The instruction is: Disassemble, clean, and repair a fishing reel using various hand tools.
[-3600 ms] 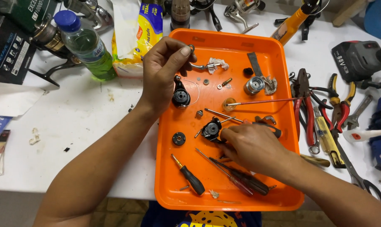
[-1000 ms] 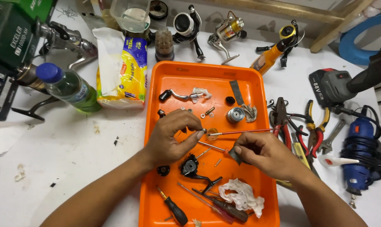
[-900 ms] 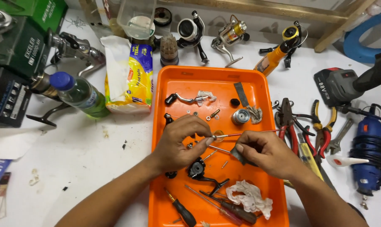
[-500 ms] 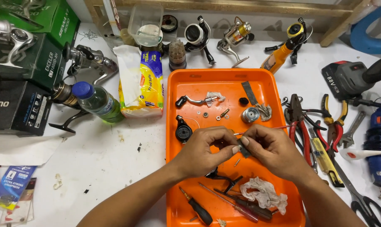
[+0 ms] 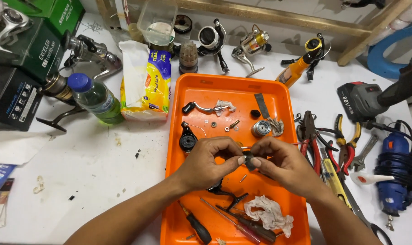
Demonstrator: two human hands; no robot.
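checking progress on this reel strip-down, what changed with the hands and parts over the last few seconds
The left hand left the tray's top edge and the right hand rose from its lower part; they met at mid-tray, pinching a small dark part between their fingertips. A crumpled rag appeared at the bottom. The orange tray and screwdrivers stayed put.

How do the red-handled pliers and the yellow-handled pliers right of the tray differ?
Colour: the red-handled pliers have red grips with a dark head; the yellow-handled pliers have yellow and red grips.
Place: the red-handled pair lies nearest the orange tray; the yellow-handled pair lies farther right, by the wrench.
Head: the red-handled pair's head looks broader.
Shared: both lie flat on the white table, untouched by either hand.
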